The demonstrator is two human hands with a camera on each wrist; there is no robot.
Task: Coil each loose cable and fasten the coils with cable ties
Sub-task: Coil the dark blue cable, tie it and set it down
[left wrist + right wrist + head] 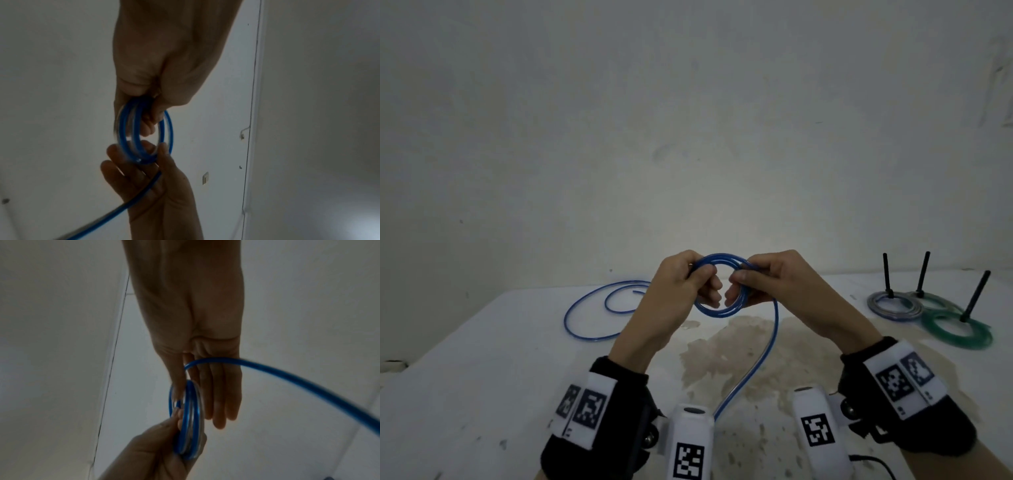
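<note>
Both grips hold one small blue coil (720, 284) above the desk (482, 359). The left hand (681, 287) curls its fingers around the coil's left side; the right hand (767, 284) pinches the right side between thumb and fingers. From the right grip a loose length of the blue cable (760, 356) drops toward the near edge, and more of it lies in wide loops at far left. At far right, three finished coils (893, 305) lie around black pegs (923, 274).
</note>
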